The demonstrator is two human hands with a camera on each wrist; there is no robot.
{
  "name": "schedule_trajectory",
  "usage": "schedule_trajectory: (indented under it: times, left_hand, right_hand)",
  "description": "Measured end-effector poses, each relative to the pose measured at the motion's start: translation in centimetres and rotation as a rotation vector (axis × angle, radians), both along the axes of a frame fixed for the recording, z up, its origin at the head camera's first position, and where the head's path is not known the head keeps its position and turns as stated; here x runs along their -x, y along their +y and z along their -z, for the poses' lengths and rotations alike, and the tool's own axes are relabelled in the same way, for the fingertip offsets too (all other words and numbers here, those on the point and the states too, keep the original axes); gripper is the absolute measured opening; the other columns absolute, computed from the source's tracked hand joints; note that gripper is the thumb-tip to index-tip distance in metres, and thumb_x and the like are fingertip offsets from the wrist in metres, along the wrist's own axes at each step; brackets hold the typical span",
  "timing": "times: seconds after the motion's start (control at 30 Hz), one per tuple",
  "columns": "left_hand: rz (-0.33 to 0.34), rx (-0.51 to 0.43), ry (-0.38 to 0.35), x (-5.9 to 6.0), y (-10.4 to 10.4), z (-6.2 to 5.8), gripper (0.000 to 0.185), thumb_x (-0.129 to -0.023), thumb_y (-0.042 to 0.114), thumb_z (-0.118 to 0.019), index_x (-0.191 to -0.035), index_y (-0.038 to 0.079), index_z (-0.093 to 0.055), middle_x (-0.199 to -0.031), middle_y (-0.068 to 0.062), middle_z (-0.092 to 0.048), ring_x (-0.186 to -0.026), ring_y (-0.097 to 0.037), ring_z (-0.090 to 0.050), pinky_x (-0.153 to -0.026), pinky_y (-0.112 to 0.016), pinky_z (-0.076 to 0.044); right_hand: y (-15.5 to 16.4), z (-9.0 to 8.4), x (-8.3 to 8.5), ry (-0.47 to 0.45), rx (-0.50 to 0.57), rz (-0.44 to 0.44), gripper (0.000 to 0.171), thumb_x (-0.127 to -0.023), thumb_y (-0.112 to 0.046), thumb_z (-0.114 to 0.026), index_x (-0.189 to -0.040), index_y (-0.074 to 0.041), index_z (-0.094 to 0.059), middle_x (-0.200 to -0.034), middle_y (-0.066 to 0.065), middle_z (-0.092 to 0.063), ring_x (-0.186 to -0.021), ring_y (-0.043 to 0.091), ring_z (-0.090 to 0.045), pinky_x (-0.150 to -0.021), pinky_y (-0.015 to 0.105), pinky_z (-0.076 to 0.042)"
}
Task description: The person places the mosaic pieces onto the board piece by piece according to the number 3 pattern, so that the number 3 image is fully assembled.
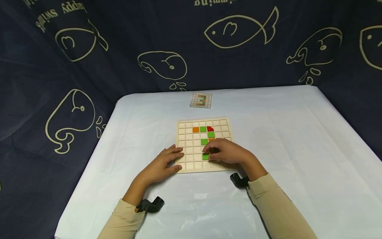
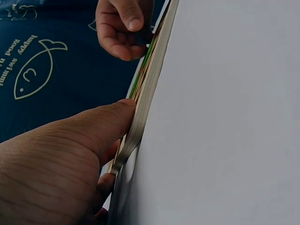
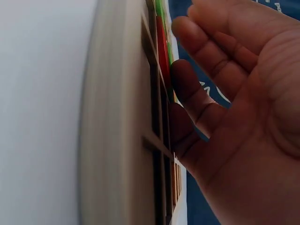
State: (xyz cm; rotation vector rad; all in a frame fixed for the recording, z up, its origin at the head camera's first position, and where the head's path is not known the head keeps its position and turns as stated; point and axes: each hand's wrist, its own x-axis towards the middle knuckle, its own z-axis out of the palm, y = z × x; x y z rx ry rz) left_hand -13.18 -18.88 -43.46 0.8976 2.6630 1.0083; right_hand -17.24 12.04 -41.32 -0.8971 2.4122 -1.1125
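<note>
A wooden grid board (image 1: 189, 149) lies on the table, with colored tiles in some cells. Near its far side are an orange tile (image 1: 195, 129), a green tile (image 1: 203, 129) and a red quarter-round tile (image 1: 210, 128). Further green tiles (image 1: 211, 134) and part of an orange one show below. My left hand (image 1: 162, 166) rests on the board's left edge, fingers spread, thumb by the near corner. Over the lower middle, my right hand (image 1: 228, 151) has loosely bent fingertips at a green tile (image 1: 206, 156); a red piece (image 3: 163, 51) shows beside those fingers.
A small pattern card (image 1: 201, 100) with a similar colored grid lies beyond the board. White cloth covers the table (image 1: 298, 139). Dark fabric with fish and whale drawings (image 1: 238, 66) hangs behind and at the sides. Each wrist wears a black camera mount (image 1: 152, 204).
</note>
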Motion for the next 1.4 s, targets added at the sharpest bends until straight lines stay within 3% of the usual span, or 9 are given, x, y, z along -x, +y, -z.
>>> schedule_trajectory:
  times: [0.3,0.53,0.73,0.93,1.17,1.4]
  left_hand:
    - [0.006,-0.004,0.004,0.1,0.0,0.0,0.049,-0.095,0.024,-0.069,-0.138,0.004,-0.058,-0.152,-0.007,-0.044,-0.148,-0.03,-0.023,-0.12,-0.052,-0.014]
    - [0.005,0.005,0.01,0.0,0.1,0.1,0.049,-0.095,0.023,-0.07,-0.138,0.004,-0.058,-0.152,-0.006,-0.045,-0.148,-0.03,-0.023,-0.119,-0.053,-0.015]
    - [0.011,0.004,0.021,0.0,0.2,0.1,0.05,-0.094,0.024,-0.071,-0.138,0.004,-0.058,-0.151,-0.007,-0.045,-0.148,-0.03,-0.023,-0.119,-0.053,-0.017]
    - [0.011,0.0,0.031,0.1,0.0,0.1,0.05,-0.094,0.023,-0.071,-0.138,0.004,-0.058,-0.151,-0.008,-0.046,-0.148,-0.031,-0.024,-0.119,-0.054,-0.017]
    - [0.001,-0.008,0.018,0.1,-0.3,0.2,0.049,-0.094,0.022,-0.071,-0.138,0.005,-0.058,-0.15,-0.007,-0.046,-0.148,-0.029,-0.024,-0.119,-0.053,-0.014]
    - [0.008,-0.013,0.017,0.0,-0.1,0.3,0.049,-0.094,0.023,-0.07,-0.138,0.005,-0.058,-0.151,-0.007,-0.045,-0.148,-0.029,-0.023,-0.12,-0.052,-0.013]
  right_hand:
    - [-0.1,-0.2,-0.1,-0.005,-0.031,0.015,0.018,-0.092,-0.011,-0.071,-0.11,-0.016,-0.074,-0.11,-0.006,-0.066,-0.11,0.02,-0.055,-0.1,0.044,-0.042]
    - [0.6,-1.1,-0.4,-0.023,0.007,0.042,0.019,-0.093,-0.013,-0.071,-0.112,-0.014,-0.072,-0.111,-0.003,-0.069,-0.104,0.015,-0.06,-0.095,0.041,-0.048]
    - [2.9,-2.0,-1.2,-0.05,0.052,0.122,0.023,-0.093,-0.014,-0.071,-0.116,-0.012,-0.07,-0.111,0.001,-0.068,-0.102,0.019,-0.057,-0.087,0.038,-0.049]
    - [5.7,-2.2,-1.9,-0.028,0.063,0.197,0.026,-0.092,-0.018,-0.073,-0.117,-0.011,-0.07,-0.11,0.003,-0.067,-0.1,0.021,-0.056,-0.083,0.039,-0.049]
    - [8.6,-2.0,-3.0,-0.024,0.057,0.266,0.029,-0.089,-0.018,-0.076,-0.116,-0.01,-0.071,-0.112,0.004,-0.068,-0.096,0.025,-0.057,-0.075,0.032,-0.051]
    - [10.8,-1.3,-4.2,-0.025,0.014,0.296,0.031,-0.088,-0.019,-0.077,-0.117,-0.011,-0.07,-0.117,0.001,-0.068,-0.103,0.023,-0.058,-0.086,0.033,-0.049]
